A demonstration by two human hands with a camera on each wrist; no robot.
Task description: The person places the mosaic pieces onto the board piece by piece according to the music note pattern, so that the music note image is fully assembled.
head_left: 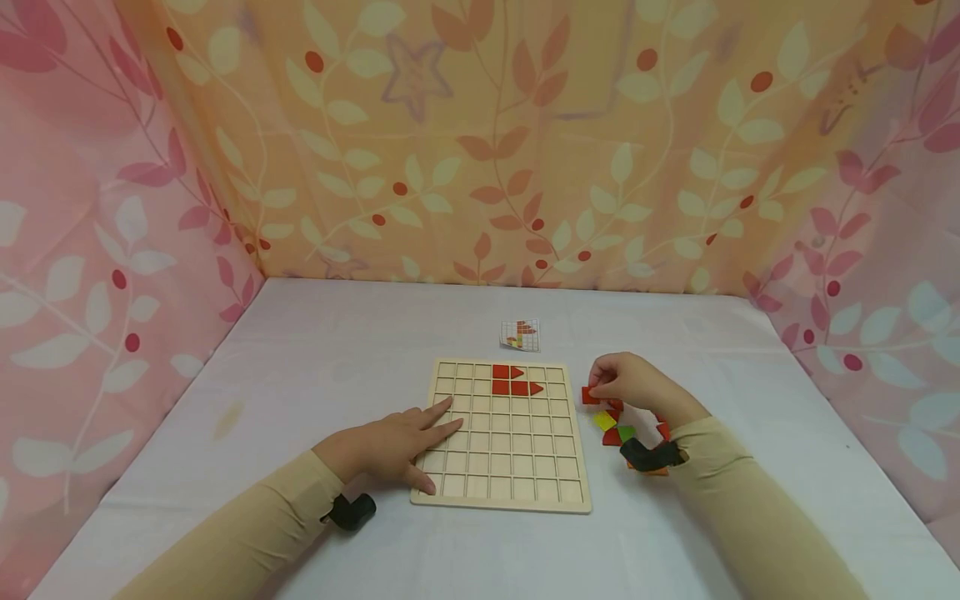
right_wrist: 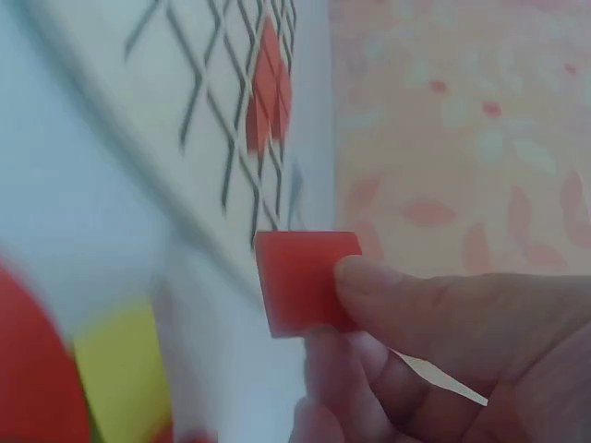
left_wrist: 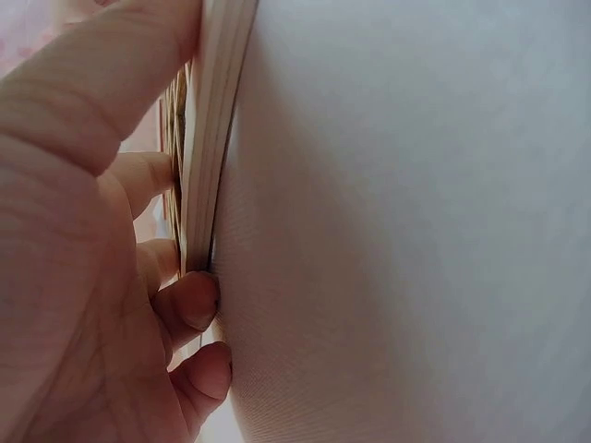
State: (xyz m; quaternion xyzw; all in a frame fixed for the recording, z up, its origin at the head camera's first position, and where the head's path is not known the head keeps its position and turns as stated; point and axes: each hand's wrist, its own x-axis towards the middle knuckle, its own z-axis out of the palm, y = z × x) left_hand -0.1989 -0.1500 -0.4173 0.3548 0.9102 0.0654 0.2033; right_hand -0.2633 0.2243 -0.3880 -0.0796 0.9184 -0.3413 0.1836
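Observation:
A wooden grid board (head_left: 501, 467) lies on the white table. Near its far edge, red square tiles (head_left: 501, 387) and red triangle tiles (head_left: 536, 388) fill cells in two rows. My left hand (head_left: 393, 446) rests with spread fingers on the board's left side; in the left wrist view the fingers (left_wrist: 148, 180) reach over the board's edge (left_wrist: 211, 138). To the right of the board, my right hand (head_left: 633, 385) pinches a red square tile (right_wrist: 305, 281) between thumb and fingers, above the loose tiles.
Loose tiles lie right of the board, among them a yellow one (head_left: 604, 421), a green one (head_left: 626, 433) and several red ones, partly hidden by the right wrist. A small printed pattern card (head_left: 521, 335) lies beyond the board. Patterned cloth walls (head_left: 480, 167) surround the table.

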